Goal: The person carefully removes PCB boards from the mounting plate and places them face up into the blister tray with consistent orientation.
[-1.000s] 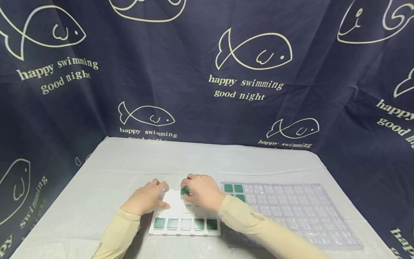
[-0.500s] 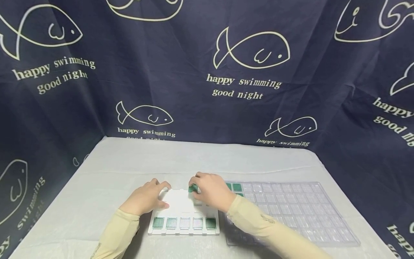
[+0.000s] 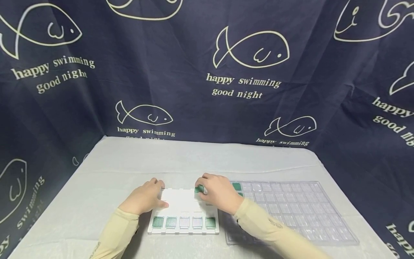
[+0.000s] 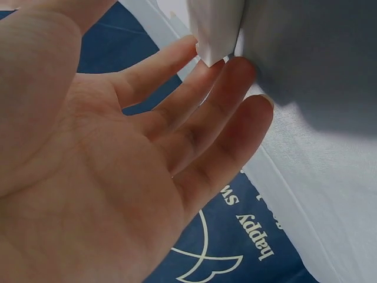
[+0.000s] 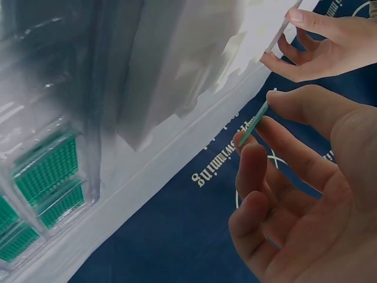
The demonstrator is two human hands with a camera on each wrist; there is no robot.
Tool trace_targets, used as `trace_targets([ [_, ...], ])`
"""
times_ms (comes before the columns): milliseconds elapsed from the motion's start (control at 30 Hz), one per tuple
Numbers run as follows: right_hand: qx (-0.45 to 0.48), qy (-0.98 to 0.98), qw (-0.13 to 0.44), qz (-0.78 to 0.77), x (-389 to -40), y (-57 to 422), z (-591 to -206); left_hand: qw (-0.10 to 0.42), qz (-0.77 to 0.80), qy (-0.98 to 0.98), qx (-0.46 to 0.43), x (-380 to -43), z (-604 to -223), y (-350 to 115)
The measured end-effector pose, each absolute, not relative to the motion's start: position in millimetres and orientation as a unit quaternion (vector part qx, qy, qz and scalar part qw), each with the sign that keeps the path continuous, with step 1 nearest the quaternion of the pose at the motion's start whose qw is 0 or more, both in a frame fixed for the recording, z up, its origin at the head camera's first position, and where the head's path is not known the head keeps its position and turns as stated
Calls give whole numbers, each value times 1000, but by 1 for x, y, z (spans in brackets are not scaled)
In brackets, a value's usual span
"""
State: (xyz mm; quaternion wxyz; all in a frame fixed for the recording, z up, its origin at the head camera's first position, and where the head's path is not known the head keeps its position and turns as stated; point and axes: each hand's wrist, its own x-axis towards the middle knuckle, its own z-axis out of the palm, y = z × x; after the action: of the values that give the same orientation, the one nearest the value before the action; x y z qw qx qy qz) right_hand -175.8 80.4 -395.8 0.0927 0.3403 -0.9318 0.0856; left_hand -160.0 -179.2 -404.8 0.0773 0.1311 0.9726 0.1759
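Observation:
In the head view, the right hand pinches a small green perforated circuit board at the back right of a white slotted tray. Thumb and fingertips hold that board by its edges in the right wrist view. My left hand grips the tray's left side, thumb at the top face and fingers at the far corner. Its fingers touch the tray's corner in the left wrist view. Along the tray's front row lie several perforated boards, some looking white with glare. My right hand hides the tray's right back part.
A clear plastic compartment tray lies to the right, partly behind the right forearm. Green boards sit in its back left compartments. A white cloth covers the table, with a dark fish-print curtain behind and at both sides.
The right hand has moved right along the white tray's back edge, carrying the green board. My left hand stays at the tray's left side, its index finger drawn in a little.

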Motion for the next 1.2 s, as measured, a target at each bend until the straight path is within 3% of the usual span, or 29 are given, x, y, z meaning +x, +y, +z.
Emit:
trace_targets([
  [1200,280,-947,101,120,-164,133,-402,82,172,973,129,-160,-405,-179],
])
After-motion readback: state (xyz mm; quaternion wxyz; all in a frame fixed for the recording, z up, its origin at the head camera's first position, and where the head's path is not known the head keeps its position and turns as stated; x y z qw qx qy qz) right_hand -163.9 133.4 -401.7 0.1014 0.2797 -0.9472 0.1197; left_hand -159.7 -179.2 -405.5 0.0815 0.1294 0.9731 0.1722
